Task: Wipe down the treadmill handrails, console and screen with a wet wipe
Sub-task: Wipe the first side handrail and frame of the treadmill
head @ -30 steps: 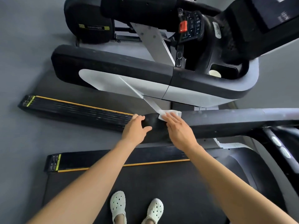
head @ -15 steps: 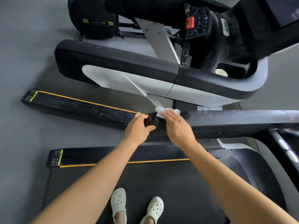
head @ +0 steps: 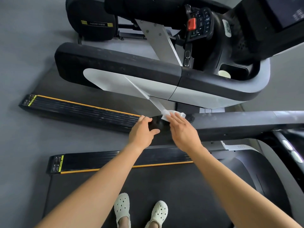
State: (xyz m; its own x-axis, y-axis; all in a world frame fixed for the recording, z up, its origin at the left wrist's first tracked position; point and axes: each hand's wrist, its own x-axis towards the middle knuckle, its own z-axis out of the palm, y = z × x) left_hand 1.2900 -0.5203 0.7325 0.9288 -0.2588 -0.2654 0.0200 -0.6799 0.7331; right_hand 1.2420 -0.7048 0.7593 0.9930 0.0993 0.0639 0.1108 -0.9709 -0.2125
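Observation:
A black treadmill handrail [head: 238, 125] runs from the centre to the right edge. My left hand [head: 142, 132] grips its rounded left end, thumb on the near side, fingers curled over the far side. My right hand [head: 182, 130] lies flat on top of the rail just right of that, straight fingers pressing a white wet wipe [head: 172, 113] against it. The wipe sticks out beyond my fingertips. This treadmill's console is at the right edge, mostly cut off.
A neighbouring treadmill stands beyond, with its own black and grey handrail [head: 131, 68], keypad with red stop button [head: 191, 23] and dark screen [head: 283, 10]. Its side rail [head: 79, 109] lies left. I stand on the black belt [head: 164, 186] in white clogs.
My right hand has slid the wipe slightly left along the rail toward its rounded end. The left hand stays gripping that end. The camera has tilted a little.

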